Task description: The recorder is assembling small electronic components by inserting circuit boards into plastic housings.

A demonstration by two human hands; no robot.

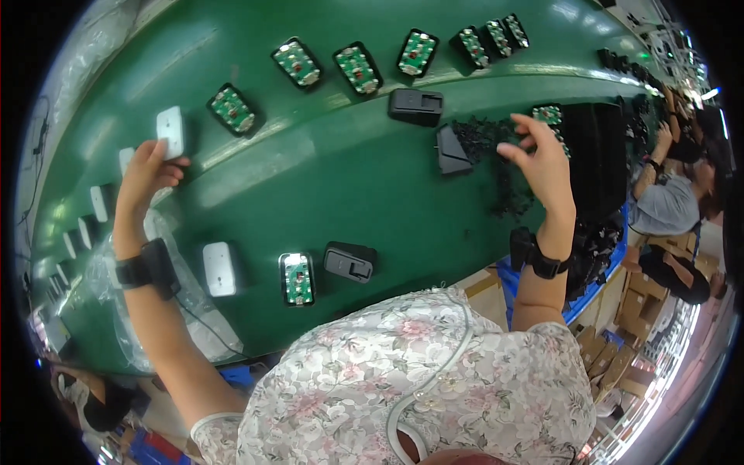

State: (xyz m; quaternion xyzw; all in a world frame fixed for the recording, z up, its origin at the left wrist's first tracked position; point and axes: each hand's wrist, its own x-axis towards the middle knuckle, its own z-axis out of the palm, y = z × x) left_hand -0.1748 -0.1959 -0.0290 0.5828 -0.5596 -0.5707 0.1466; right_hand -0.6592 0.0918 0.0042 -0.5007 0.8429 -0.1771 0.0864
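Observation:
My left hand (149, 172) is at the far left, its fingertips closed on the lower end of a white plastic housing (170, 132). Another white housing (126, 160) is partly hidden behind that hand. On the right, my right hand (540, 156) hovers by a heap of small black parts (480, 138). Thumb and fingers are apart there, and I see nothing between them. Just left of the heap lies a dark grey housing (452, 150), with a black adapter housing (416, 106) beyond it. Closer to me are a white housing (219, 269), a housing with a green circuit board (297, 279) and a black adapter housing (350, 262).
Black housings with green circuit boards (357, 68) form a row along the far side of the green table (325, 201). Several white housings (99, 203) line the left edge near clear plastic bags (159, 310). A black bin (595, 155) and blue crate (597, 306) flank the right; co-workers (670, 201) sit beyond.

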